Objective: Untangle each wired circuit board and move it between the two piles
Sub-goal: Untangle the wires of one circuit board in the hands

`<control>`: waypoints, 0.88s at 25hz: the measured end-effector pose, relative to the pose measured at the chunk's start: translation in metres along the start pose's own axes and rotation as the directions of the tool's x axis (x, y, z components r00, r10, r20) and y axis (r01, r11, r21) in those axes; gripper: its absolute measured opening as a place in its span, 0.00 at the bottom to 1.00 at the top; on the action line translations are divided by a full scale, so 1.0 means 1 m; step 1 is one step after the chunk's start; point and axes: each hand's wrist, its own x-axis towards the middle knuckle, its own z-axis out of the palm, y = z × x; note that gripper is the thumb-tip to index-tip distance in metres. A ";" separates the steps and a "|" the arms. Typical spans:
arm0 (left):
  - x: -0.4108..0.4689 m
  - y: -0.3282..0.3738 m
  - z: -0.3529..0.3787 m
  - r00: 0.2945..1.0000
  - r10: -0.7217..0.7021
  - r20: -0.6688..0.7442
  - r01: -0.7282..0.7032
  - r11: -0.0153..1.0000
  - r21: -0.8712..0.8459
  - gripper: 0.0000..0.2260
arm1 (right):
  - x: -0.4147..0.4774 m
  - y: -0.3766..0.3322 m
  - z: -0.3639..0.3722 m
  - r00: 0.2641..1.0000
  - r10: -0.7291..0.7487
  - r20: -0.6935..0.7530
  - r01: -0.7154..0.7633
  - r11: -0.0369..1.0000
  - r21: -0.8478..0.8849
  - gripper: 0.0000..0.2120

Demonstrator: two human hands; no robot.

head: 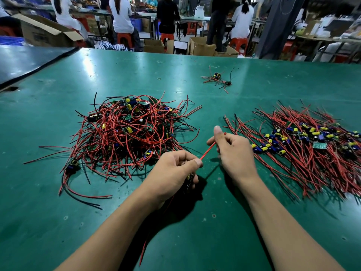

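WIRE BY WIRE: At a green table, a worker draws a red wire taut between two hands. To the left lies a tangled pile of wired circuit boards, to the right a combed-out pile.

The left hand has its grip closed. Thumb and forefinger pinch the near end of the wire, and the lower fingers curl round a small dark circuit board with a yellow part showing. The right hand pinches the same wire farther along, thumb raised, with the wire's tip poking out past the fingers. The board sits in the gap between the piles and touches neither.

A second red lead shows below the left forearm, near the table's front edge. A small cluster of boards lies well back.

The likeliest trouble is strain. A hard pull with the board clamped in the other hand would load the wire where it joins the board. The loose lead under the forearm could also catch stray strands at the tangled pile's edge, close to the left hand, and drag them along. Set down askew, the board's wires could knot into the combed-out pile.
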 end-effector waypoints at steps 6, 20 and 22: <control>0.003 -0.006 0.002 0.997 0.022 -0.075 -0.024 1.000 -0.017 0.07 | -0.006 -0.010 0.006 0.867 0.261 0.425 -0.458 0.754 0.471 0.21; 0.002 -0.005 -0.004 0.999 0.005 0.048 -0.005 1.000 -0.004 0.05 | 0.003 -0.001 0.000 0.942 0.304 0.142 -0.335 0.871 0.359 0.26; 0.001 -0.004 -0.005 0.998 0.015 0.063 -0.017 1.000 0.016 0.05 | 0.004 -0.006 -0.003 0.861 0.417 0.292 -0.509 0.699 0.502 0.25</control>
